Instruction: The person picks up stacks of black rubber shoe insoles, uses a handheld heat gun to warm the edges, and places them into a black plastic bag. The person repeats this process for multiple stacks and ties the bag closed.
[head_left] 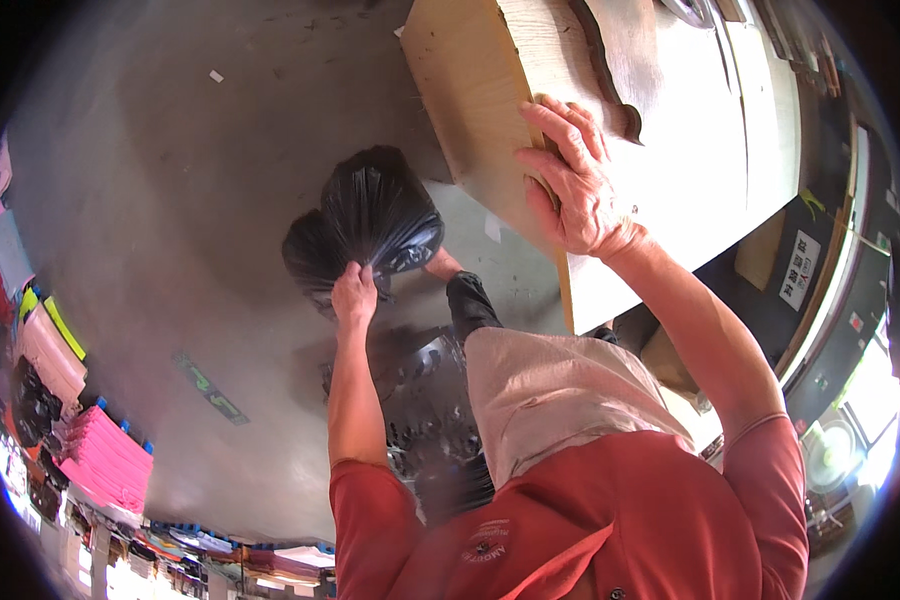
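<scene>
My left hand (355,292) is closed on the gathered top of a black plastic bag (375,205), which bulges out in front of it over the grey floor. Higher up and to the right, my right hand (575,180) lies on the edge of a pale wooden table (690,190), its fingers stretched over the corner of the top. A dark-edged brown board (620,50) lies on that table just beyond my fingers. Below my left forearm more black plastic (435,400) shows, partly hidden by my arm and body.
Stacks of pink sheets (105,460) and other coloured material line the left rim. A green marking (210,388) is on the floor (170,250). At the right stand dark panels with a white sign (799,270) and a round fan (832,450).
</scene>
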Demonstrator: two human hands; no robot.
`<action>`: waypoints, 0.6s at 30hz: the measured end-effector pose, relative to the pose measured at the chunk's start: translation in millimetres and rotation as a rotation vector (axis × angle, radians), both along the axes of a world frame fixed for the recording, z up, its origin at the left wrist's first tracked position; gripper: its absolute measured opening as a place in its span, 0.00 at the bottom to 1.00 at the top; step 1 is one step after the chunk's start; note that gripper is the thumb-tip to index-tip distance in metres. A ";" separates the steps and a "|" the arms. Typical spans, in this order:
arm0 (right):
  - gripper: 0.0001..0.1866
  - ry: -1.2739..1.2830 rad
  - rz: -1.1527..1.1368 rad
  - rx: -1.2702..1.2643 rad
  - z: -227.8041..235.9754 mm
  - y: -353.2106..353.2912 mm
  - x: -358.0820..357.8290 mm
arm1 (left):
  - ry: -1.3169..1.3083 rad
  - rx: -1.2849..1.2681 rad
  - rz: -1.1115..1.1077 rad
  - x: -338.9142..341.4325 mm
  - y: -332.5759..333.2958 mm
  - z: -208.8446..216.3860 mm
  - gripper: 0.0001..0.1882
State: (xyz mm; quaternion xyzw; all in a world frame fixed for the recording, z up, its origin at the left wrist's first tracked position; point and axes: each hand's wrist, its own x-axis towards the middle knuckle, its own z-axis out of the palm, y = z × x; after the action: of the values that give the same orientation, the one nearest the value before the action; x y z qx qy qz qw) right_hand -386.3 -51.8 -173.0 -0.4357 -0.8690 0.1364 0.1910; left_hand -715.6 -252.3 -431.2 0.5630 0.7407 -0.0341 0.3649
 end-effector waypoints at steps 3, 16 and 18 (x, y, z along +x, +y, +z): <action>0.16 0.000 0.002 0.015 -0.4 1.7 -0.2 | 0.000 0.005 0.054 0.9 42.0 -32.8 0.19; 0.17 -0.090 -0.042 -0.088 -2.0 -0.2 2.2 | -0.060 -0.042 0.179 -25.6 141.1 -192.8 0.21; 0.17 -0.092 -0.063 -0.099 -1.4 -0.4 1.0 | -0.114 0.011 0.206 -36.2 142.1 -204.2 0.23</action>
State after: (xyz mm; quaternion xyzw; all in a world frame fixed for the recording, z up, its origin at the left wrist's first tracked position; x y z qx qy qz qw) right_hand -385.2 -52.2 -174.4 -0.4777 -0.8548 0.1528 0.1332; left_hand -751.8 -110.2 -635.4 0.4869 0.7728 0.0396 0.4050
